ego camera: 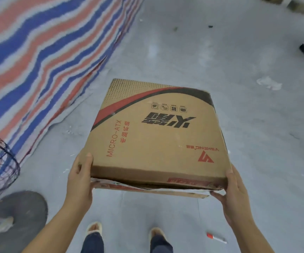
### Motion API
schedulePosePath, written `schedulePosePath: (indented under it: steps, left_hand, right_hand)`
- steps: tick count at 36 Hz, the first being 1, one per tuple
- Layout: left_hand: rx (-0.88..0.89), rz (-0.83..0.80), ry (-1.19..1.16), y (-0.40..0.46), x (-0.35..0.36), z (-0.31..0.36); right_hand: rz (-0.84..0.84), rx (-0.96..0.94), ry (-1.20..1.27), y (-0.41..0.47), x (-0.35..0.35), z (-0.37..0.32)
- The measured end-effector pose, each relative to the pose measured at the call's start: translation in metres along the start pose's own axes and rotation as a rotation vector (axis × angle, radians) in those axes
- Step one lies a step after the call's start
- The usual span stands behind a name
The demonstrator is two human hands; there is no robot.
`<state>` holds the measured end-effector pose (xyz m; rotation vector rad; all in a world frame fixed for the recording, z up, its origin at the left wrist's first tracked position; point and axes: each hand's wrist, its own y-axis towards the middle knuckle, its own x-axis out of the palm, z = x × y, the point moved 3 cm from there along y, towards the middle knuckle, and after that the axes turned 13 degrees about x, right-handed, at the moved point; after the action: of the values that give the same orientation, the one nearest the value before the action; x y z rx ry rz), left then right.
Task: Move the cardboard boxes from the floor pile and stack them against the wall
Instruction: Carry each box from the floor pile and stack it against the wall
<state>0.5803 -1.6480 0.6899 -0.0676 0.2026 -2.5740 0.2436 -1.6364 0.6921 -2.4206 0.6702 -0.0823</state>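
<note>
The cardboard box [158,136] is tan, with a red and black curved band, a dotted corner and red lettering. The tarpaulin [43,52] is striped blue, red and white. The floor [220,61] is pale grey. The marker [216,237] is red and white.

a brown cardboard box [158,136] is held up off the grey floor [239,88], its broad printed face turned upward and tilted a little, the far end toward 12 o'clock. the print shows a red and black sweep across the far corner at 11 o'clock, a dotted patch, "micro-atx" in red along the 9 o'clock edge, a large black logo and a red triangle mark, all reading upside down. the near end at 6 o'clock is torn, with a loose flap hanging below.
</note>
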Motion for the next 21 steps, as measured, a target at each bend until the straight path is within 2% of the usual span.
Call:
schedulePosePath:
  steps: [8, 17, 21]
  left_hand:
    - [-0.106, 0.367, -0.078, -0.094, -0.029, -0.006]
    - [-0.254, 0.7, -0.105, -0.208, -0.102, -0.042]
    - [-0.268, 0.833, -0.126, -0.275, -0.138, -0.058]
  right_hand:
    - [-0.296, -0.044, -0.381, 0.02, 0.004, -0.026]
    - [-0.537, 0.007, -0.62, -0.018, 0.039, 0.017]
    - [-0.621, 0.036, -0.734, -0.056, 0.05, 0.048]
